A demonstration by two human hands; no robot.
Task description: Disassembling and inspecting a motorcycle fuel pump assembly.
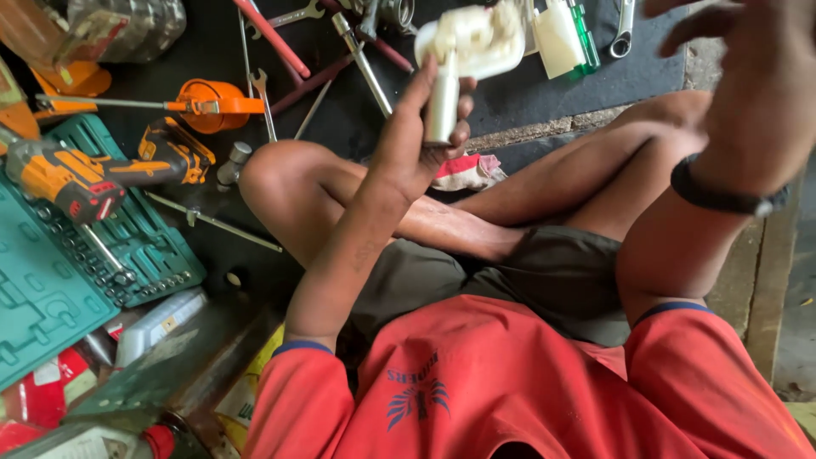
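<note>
I sit cross-legged on the floor in a red shirt and dark shorts. My left hand (421,136) is raised over my knee and grips a white plastic part (467,59) with a cylindrical stem and a wider, rounded top. My right hand (748,76) is lifted at the upper right, fingers apart and holding nothing, a dark band on its wrist. The two hands are well apart.
An orange cordless drill (93,174) lies on an open green socket case (127,246) at left. Wrenches (263,102), red-handled tools and an orange part (204,104) litter the black mat (612,81). A white block (558,38) and a rag (467,172) lie ahead; bottles and packets sit lower left.
</note>
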